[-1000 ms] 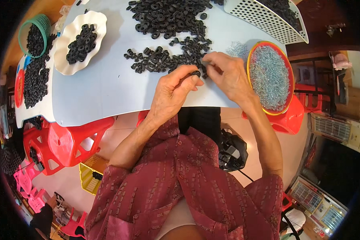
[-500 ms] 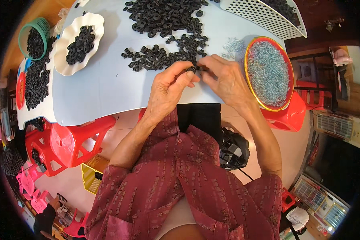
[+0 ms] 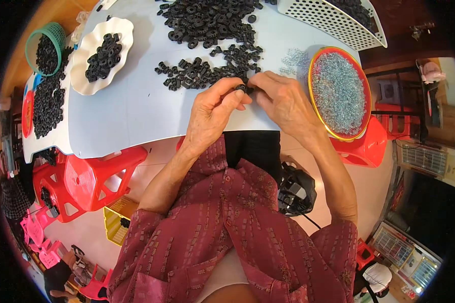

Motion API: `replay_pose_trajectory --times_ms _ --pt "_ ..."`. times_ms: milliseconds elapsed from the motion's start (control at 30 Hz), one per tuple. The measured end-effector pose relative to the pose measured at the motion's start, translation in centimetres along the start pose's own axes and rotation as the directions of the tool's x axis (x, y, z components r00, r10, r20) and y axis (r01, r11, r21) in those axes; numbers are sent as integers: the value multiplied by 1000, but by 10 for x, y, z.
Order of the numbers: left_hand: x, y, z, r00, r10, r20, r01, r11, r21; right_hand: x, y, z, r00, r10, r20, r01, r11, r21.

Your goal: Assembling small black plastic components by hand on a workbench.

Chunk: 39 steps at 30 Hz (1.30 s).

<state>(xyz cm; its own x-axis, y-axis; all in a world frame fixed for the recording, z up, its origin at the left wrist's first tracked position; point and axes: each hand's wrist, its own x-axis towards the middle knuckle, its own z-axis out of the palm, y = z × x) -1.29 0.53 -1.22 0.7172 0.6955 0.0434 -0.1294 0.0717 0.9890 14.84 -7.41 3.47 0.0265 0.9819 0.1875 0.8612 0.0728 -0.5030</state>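
Between the thumb and forefinger of my left hand (image 3: 211, 108) is a small round black plastic part (image 3: 241, 88). My right hand (image 3: 284, 100) meets it from the right, its fingertips pinched together against the part. Whether those fingertips hold another tiny piece cannot be made out. Just beyond both hands lies a loose spread of small black parts (image 3: 187, 73) on the pale blue table (image 3: 121, 118). Behind it rises a bigger heap of black ring-like parts (image 3: 207, 22). Right of my right hand, a red, gold-rimmed tray (image 3: 312, 96) holds many small clear bluish pieces (image 3: 338, 93).
A white wavy-edged dish (image 3: 79, 76) with black parts stands at the left, near a green mesh basket (image 3: 60, 33). A white perforated basket (image 3: 321, 17) sits at the back right. Red stools (image 3: 93, 177) and a yellow crate (image 3: 111, 227) are below the table's edge.
My right fingertips have closed in against the black part and shifted slightly left. My left hand stays nearly in place, still pinching the part.
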Motion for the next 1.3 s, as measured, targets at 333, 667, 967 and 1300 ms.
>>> replay_pose_trajectory --times_ms 333,667,967,1300 --pt "1 1 0 999 15 -45 -17 998 -55 6 1 7 996 -89 25 91 991 -97" --pt "1 1 0 1000 3 -11 -3 999 -41 5 -1 5 946 324 -31 -279 857 434" --pt "0 2 -4 1000 6 26 -4 998 -59 4 -3 3 943 293 158 -328 745 581" --pt "1 4 -1 1000 18 20 -17 997 -72 6 -6 8 943 331 39 -224 541 811"
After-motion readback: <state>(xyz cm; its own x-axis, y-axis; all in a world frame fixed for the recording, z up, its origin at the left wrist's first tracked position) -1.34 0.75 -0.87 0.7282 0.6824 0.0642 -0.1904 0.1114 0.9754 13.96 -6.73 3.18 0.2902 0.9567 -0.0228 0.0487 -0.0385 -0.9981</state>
